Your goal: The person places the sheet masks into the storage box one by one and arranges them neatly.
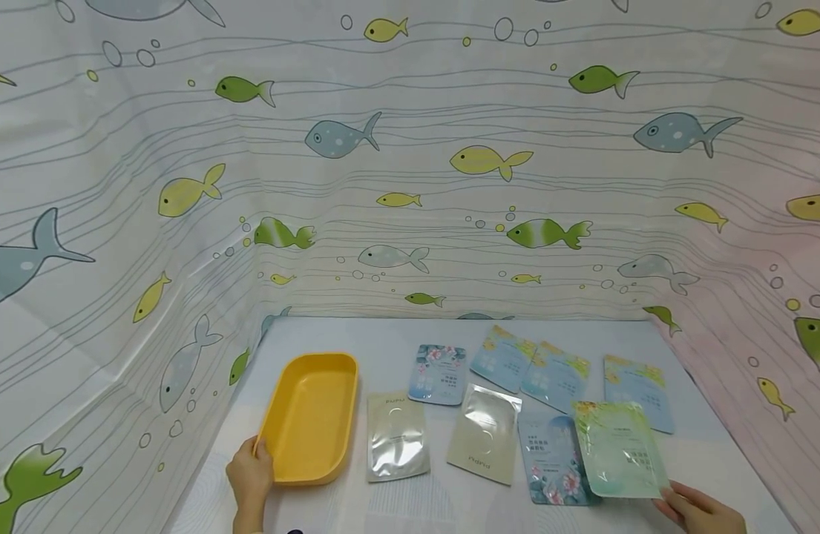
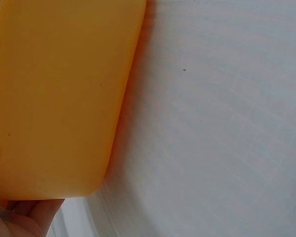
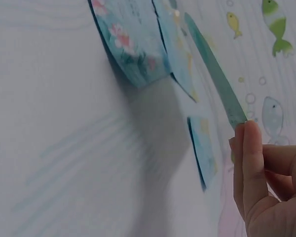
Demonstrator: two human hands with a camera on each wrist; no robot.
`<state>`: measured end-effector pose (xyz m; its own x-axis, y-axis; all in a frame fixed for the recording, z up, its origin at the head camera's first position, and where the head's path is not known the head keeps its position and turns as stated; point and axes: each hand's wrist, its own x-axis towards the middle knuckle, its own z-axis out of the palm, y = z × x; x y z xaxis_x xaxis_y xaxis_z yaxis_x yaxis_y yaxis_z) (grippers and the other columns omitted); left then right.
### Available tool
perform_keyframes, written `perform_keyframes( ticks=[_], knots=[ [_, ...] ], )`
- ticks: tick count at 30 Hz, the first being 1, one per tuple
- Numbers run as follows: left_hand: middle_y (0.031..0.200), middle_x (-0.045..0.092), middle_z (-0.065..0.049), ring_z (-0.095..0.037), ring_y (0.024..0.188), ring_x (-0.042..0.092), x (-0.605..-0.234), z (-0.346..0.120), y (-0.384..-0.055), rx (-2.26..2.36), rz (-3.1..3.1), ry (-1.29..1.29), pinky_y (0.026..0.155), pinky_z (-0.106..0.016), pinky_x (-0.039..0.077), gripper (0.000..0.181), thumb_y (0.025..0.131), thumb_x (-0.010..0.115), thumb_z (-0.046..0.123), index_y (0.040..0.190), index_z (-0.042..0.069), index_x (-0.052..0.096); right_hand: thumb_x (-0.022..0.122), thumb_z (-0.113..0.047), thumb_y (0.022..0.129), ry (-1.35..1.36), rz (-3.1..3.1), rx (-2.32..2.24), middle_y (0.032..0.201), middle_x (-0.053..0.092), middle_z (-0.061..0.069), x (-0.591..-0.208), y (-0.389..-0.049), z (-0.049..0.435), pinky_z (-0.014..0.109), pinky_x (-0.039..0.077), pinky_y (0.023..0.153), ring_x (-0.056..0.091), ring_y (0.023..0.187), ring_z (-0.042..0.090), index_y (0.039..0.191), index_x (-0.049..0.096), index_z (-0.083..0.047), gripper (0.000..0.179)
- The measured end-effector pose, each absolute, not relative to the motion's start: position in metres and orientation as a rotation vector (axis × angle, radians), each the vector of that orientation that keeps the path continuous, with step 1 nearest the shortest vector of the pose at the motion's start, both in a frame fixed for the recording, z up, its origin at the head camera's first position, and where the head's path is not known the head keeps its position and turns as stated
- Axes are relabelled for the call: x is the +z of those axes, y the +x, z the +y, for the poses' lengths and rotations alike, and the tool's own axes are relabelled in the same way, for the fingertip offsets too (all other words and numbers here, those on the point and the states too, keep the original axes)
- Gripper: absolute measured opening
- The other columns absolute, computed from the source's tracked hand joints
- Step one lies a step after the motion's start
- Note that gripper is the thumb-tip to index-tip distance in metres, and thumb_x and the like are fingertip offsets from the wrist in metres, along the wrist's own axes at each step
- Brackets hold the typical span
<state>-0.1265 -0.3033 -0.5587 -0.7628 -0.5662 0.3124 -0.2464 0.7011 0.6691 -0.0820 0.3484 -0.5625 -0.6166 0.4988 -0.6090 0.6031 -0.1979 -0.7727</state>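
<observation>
My left hand (image 1: 251, 471) grips the near-left rim of a yellow plastic tray (image 1: 316, 415); its fingers also show at the tray's end in the left wrist view. Nothing lies inside the tray. Over on the right, my right hand (image 1: 700, 508) pinches the near corner of a light green face mask packet (image 1: 620, 449). The right wrist view shows that packet (image 3: 214, 69) edge-on, lifted above the table. In the head view it overlaps a blue packet with pink flowers (image 1: 553, 460) and a blue packet with yellow flowers (image 1: 640, 393).
Two shiny beige packets, one beside the tray (image 1: 398, 437) and one further right (image 1: 486, 434), lie on the white table (image 1: 383, 337). Behind them are another pink-flowered packet (image 1: 438, 374) and two yellow-flowered ones (image 1: 503, 357). A fish-patterned curtain (image 1: 410, 222) surrounds the table.
</observation>
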Motion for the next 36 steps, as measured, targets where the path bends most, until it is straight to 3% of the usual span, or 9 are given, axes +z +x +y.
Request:
perform_keyframes(
  ticks=[3,10,13,16,19,22,27,36],
  knots=[
    [0.098,0.059,-0.039,-0.058,0.09,0.055,-0.56,-0.304,-0.126,-0.857,-2.395,0.626,0.079,-0.062,0.042,0.024,0.089,0.048,-0.001,0.102,-0.019,0.058,0.06,0.006,0.086,1.309,2.007,-1.937,0.065,0.061,0.001,-0.549,-0.089,0.327,0.035,0.056,0.066,0.069,0.066,0.026,0.13,0.038,0.019,0.051],
    [0.097,0.06,-0.039,-0.058,0.09,0.055,-0.561,-0.304,-0.128,-0.859,-2.387,0.61,0.079,-0.062,0.042,0.023,0.088,0.048,-0.002,0.101,-0.019,0.058,0.063,0.008,0.083,1.141,2.069,-2.11,0.072,0.062,0.002,-0.543,-0.104,0.296,0.035,0.056,0.069,0.07,0.066,0.023,0.124,0.045,0.021,0.047],
    [0.096,0.06,-0.039,-0.058,0.089,0.055,-0.561,-0.303,-0.128,-0.852,-2.385,0.611,0.078,-0.062,0.042,0.023,0.088,0.049,-0.002,0.1,-0.019,0.058,0.066,0.004,0.082,1.015,2.038,-2.164,0.076,0.065,0.0,-0.555,-0.114,0.292,0.033,0.056,0.071,0.071,0.07,0.02,0.11,0.064,0.006,0.028],
    [0.096,0.06,-0.039,-0.058,0.089,0.055,-0.561,-0.304,-0.127,-0.845,-2.381,0.61,0.078,-0.062,0.042,0.023,0.088,0.049,-0.002,0.1,-0.019,0.058,0.069,0.0,0.081,0.892,1.996,-2.202,0.077,0.067,-0.003,-0.564,-0.124,0.282,0.029,0.056,0.071,0.071,0.071,0.017,0.098,0.07,-0.008,0.019],
    [0.096,0.06,-0.039,-0.058,0.088,0.055,-0.562,-0.304,-0.127,-0.841,-2.376,0.607,0.077,-0.062,0.042,0.023,0.088,0.049,-0.002,0.1,-0.019,0.058,0.067,-0.001,0.083,0.793,2.028,-2.182,0.078,0.067,-0.002,-0.552,-0.129,0.26,0.027,0.056,0.069,0.07,0.069,0.015,0.11,0.065,0.004,0.027],
    [0.096,0.06,-0.039,-0.058,0.088,0.055,-0.562,-0.304,-0.126,-0.845,-2.373,0.607,0.077,-0.062,0.042,0.023,0.088,0.049,-0.002,0.1,-0.019,0.058,0.061,0.001,0.087,0.681,2.082,-2.159,0.08,0.066,0.001,-0.531,-0.13,0.234,0.026,0.055,0.067,0.069,0.067,0.015,0.124,0.046,0.021,0.045],
    [0.097,0.06,-0.038,-0.058,0.088,0.055,-0.563,-0.304,-0.126,-0.847,-2.377,0.61,0.077,-0.062,0.042,0.023,0.088,0.049,-0.003,0.101,-0.019,0.058,0.055,0.005,0.089,0.561,2.132,-2.124,0.085,0.066,0.006,-0.517,-0.138,0.203,0.022,0.055,0.067,0.069,0.066,0.013,0.123,0.045,0.022,0.039],
    [0.097,0.06,-0.039,-0.058,0.089,0.055,-0.561,-0.303,-0.126,-0.858,-2.374,0.604,0.078,-0.062,0.042,0.023,0.088,0.049,-0.003,0.1,-0.02,0.058,0.057,0.007,0.086,0.471,2.104,-2.163,0.089,0.066,0.013,-0.521,-0.155,0.166,0.023,0.055,0.066,0.068,0.066,0.014,0.116,0.051,0.02,0.033]
  ],
)
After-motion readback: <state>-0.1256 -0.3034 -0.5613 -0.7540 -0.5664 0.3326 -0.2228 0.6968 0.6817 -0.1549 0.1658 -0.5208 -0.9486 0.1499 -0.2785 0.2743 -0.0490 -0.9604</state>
